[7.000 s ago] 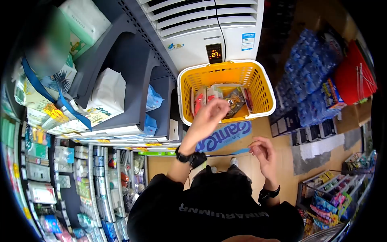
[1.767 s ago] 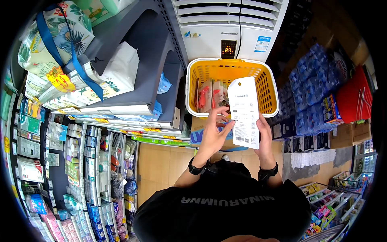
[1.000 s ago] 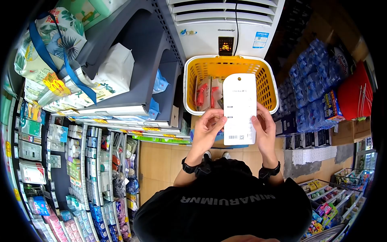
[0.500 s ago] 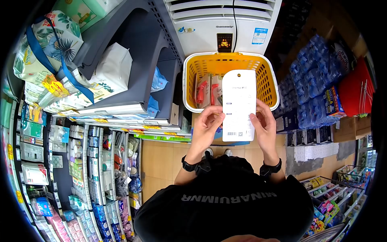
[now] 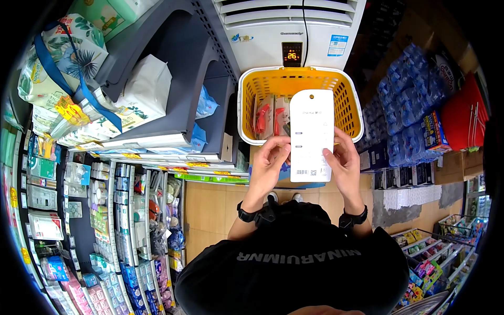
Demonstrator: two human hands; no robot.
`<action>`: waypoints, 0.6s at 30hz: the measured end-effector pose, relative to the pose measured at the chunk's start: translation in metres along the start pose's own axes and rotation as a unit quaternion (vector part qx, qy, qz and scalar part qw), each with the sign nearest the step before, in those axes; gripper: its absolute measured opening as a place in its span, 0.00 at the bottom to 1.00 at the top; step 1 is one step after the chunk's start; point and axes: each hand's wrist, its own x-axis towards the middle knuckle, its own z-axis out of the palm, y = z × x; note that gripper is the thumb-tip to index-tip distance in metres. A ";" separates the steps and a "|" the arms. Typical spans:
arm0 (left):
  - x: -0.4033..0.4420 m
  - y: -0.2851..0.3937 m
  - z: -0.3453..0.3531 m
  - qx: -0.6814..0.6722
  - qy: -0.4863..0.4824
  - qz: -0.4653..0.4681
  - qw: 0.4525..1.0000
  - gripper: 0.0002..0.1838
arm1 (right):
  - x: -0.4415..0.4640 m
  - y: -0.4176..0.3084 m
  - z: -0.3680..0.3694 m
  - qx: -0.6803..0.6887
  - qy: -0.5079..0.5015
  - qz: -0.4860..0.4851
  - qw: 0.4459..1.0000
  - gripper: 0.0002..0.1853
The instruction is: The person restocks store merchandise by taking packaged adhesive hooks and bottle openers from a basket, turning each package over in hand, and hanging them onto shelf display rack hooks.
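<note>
Squared up since the earlier frame in which it was tilted, the white card (image 5: 312, 121) is now nearly upright in view, between the two hands and in front of the yellow basket (image 5: 286, 79). Its printed face, with a barcode and a square code near the lower edge, is toward the camera; the hang hole is at the top.

Right hand (image 5: 344, 160): closed on the card's right side, thumb pad on the printed face, remaining fingers bent at the edge and partly hidden behind it. Left hand (image 5: 270, 160): partly curled at the card's left edge, thumb and index finger bent toward each other. Its other fingertips are hidden; whether it grips the card cannot be told.

Basket contents: packages with red items (image 5: 262, 119) lie inside, left of the card; the card obscures part of the interior. Behind the basket stands a white air conditioner (image 5: 317, 50), its display (image 5: 292, 54) reading 26. Grey shelving (image 5: 178, 79) is to the left, wrapped blue bottles (image 5: 412, 97) to the right.
</note>
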 end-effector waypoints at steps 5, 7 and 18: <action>-0.002 -0.002 0.002 -0.003 -0.012 -0.004 1.000 0.10 | 0.000 0.001 0.001 0.004 0.000 0.000 1.000 0.35; -0.002 -0.006 0.002 -0.004 -0.023 -0.004 1.000 0.10 | -0.001 -0.001 0.002 0.001 -0.001 0.002 1.000 0.36; -0.007 -0.021 0.018 0.026 -0.123 -0.040 0.991 0.25 | -0.009 0.008 -0.003 -0.005 -0.086 0.010 0.996 0.35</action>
